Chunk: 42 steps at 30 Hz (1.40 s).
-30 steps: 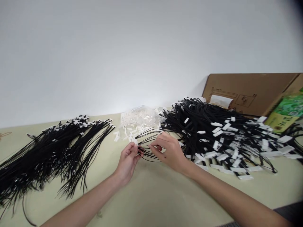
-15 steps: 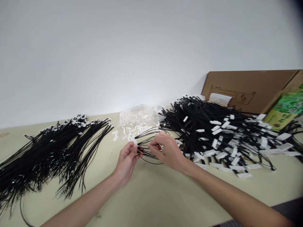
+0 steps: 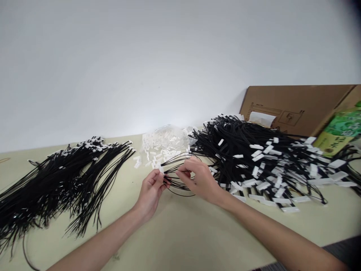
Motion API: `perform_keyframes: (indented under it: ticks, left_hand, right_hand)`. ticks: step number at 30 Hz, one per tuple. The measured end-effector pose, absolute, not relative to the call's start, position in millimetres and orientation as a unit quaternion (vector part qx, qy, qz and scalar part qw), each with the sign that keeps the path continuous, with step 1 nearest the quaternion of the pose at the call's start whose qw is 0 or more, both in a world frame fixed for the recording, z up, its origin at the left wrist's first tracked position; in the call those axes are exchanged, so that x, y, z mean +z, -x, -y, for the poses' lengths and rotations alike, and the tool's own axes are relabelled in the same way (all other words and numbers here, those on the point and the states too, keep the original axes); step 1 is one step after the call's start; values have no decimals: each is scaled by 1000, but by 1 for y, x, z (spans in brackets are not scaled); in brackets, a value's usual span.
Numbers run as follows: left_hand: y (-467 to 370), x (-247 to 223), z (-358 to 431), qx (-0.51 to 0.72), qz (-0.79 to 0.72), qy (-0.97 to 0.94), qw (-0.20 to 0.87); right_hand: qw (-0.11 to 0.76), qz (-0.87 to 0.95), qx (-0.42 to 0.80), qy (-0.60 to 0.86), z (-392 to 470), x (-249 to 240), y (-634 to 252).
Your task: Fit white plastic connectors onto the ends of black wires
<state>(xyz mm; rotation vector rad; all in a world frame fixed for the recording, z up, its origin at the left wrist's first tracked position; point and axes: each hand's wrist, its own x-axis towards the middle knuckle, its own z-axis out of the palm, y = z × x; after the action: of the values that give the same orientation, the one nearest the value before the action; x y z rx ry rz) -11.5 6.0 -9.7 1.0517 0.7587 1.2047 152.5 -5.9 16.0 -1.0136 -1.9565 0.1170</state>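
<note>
Several thin black cables (image 3: 176, 182) fan out between my two hands. At their left end, my left hand (image 3: 153, 184) pinches them beside a small white connector (image 3: 161, 169). My right hand (image 3: 197, 177) curls over their right part, thumb and forefinger brought together on the cables. Just behind my hands lies a clear plastic bag (image 3: 169, 138) of small white connectors, some of them loose on the table at its front.
Black cables with white tips (image 3: 62, 180) lie on the table (image 3: 169, 241) at left. A larger heap of black cables with white tags (image 3: 239, 146) is at right, before a cardboard box (image 3: 299, 105) and a green-yellow package (image 3: 338, 131).
</note>
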Motion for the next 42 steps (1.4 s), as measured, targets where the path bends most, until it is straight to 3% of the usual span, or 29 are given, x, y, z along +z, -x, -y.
perform_keyframes:
  ticks: [16, 26, 42]
  left_hand:
    - [11, -8, -4, 529, -336, -481, 613]
    - [11, -10, -2, 504, -329, -519, 607]
    - [10, -10, 0, 501, -333, -545, 584]
  right_hand:
    - [465, 755, 145, 438, 12, 22, -146]
    - [453, 797, 36, 397, 15, 15, -139]
    - [454, 801, 31, 389, 15, 12, -137]
